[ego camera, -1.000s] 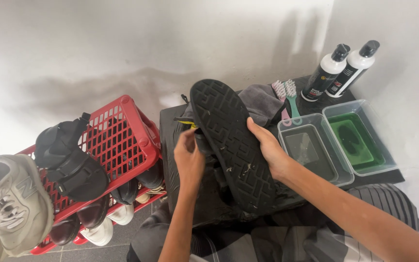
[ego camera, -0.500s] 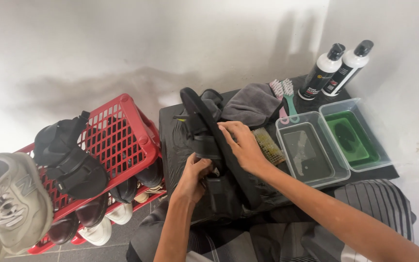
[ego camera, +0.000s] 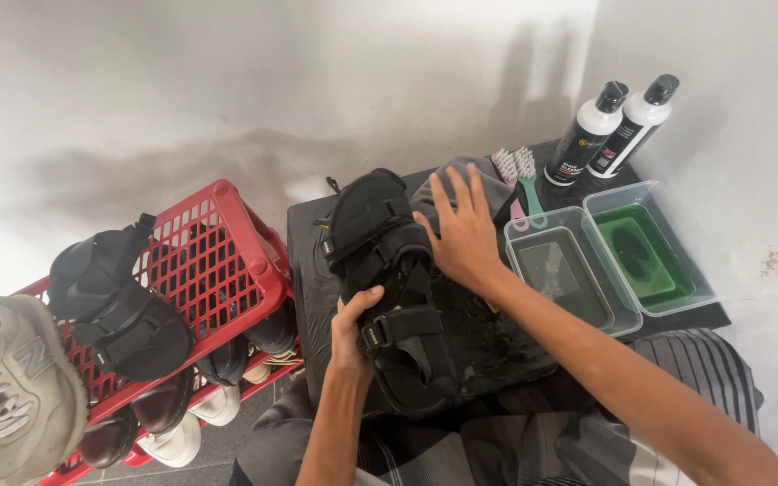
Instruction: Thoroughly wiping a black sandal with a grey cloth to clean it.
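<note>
A black strapped sandal (ego camera: 387,270) lies straps-up on a low black table (ego camera: 303,270) in front of me. My left hand (ego camera: 356,331) grips it by its lower edge near the heel strap. My right hand (ego camera: 461,229) hovers with fingers spread beside the sandal's toe end, over a grey cloth (ego camera: 474,180). Whether the palm touches the sandal is not visible.
Left of the table a red plastic basket (ego camera: 227,261) holds several shoes, with a second black sandal (ego camera: 114,301) on its rim and a grey sneaker (ego camera: 6,396) nearer. At right sit two clear tubs (ego camera: 578,279), one with green liquid (ego camera: 646,252), two bottles (ego camera: 610,130) and brushes (ego camera: 520,171).
The sandal was turned from sole-up to straps-up and lowered onto the table. My right hand let go of it and opened; my left hand shifted to the heel end.
</note>
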